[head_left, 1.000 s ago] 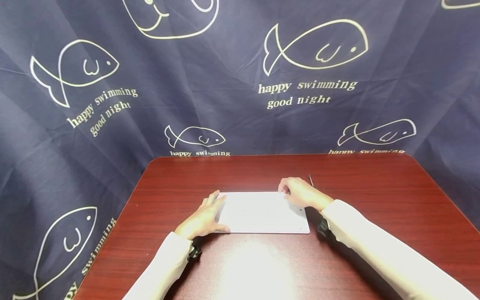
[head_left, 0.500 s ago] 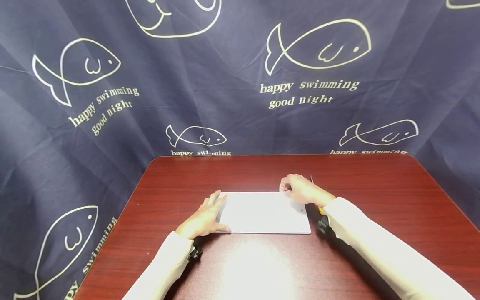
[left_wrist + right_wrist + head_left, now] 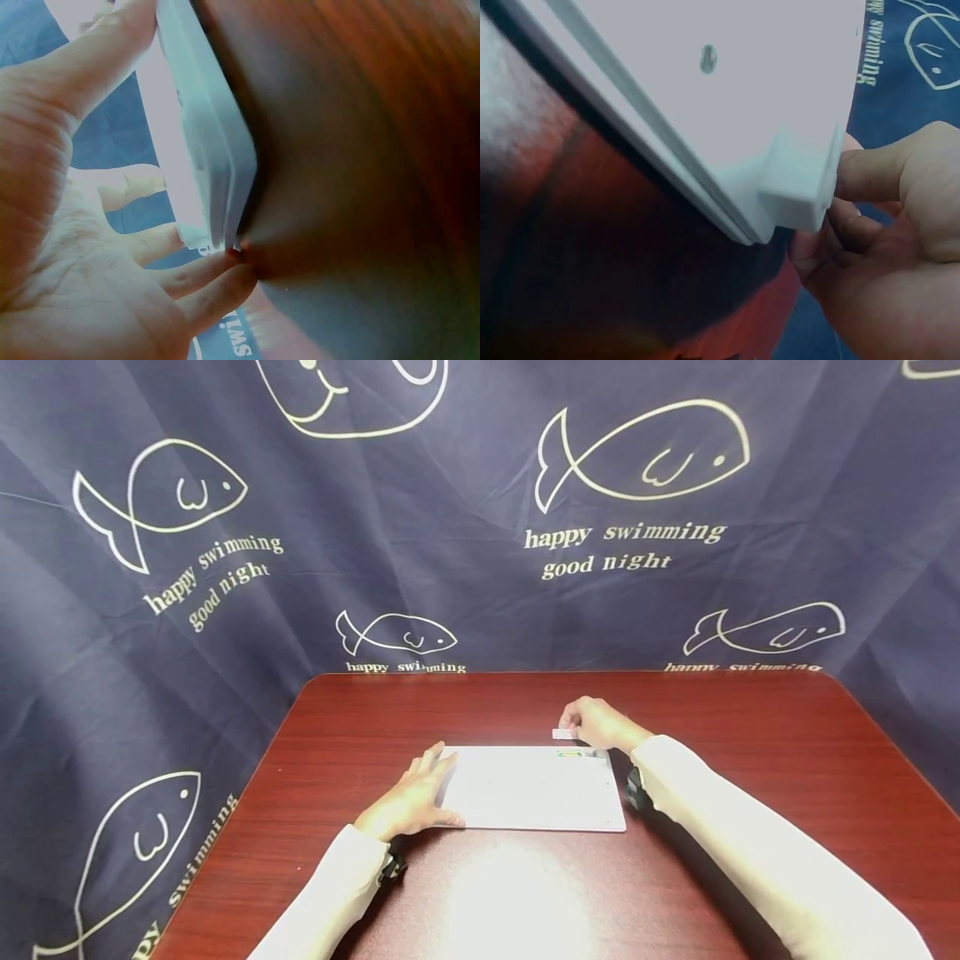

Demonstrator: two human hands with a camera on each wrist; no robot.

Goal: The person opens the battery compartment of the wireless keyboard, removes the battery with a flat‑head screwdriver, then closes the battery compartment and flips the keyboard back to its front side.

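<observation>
A flat white device point(image 3: 525, 789), looking like a keyboard lying face down, rests on the table. My left hand point(image 3: 411, 795) spans its left end, thumb at the near edge and fingers spread toward the far corner; in the left wrist view the fingers point(image 3: 202, 281) are fairly straight against it. Just beyond the far right edge, my right hand point(image 3: 597, 724) pinches a small white cover point(image 3: 563, 734). Below it, the device shows an uncovered slot with a green battery-like piece point(image 3: 568, 753). The right wrist view shows a raised corner block point(image 3: 795, 184) near my right fingers.
The device lies on a reddish-brown wooden table point(image 3: 465, 702) with a bright glare patch near its front. Behind hangs a dark blue curtain point(image 3: 480, 510) printed with fish and lettering.
My right hand has lifted the small white cover off and moved it slightly away, revealing the green piece. A thin dark rod and a bit of yellow by the right forearm are now hidden.
</observation>
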